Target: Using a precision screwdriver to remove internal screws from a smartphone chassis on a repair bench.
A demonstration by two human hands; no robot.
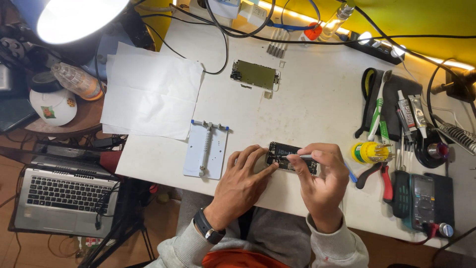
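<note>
From the head view, we see the opened phone (291, 158) lying at lower centre of the frame, its long axis running left to right. Our left hand (241, 181) presses fingertips on its left end. Our right hand (322, 176) pinches a slim screwdriver (303, 157), tip pointing left over the phone.

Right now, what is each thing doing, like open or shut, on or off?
Phone: back open, insides showing, flat on the table.
Left hand: fingers steadying the phone.
Right hand: gripping a thin tool on the phone.
Lamp: on.
Laptop: lid open.
Screen panel: detached, lying apart.
</note>
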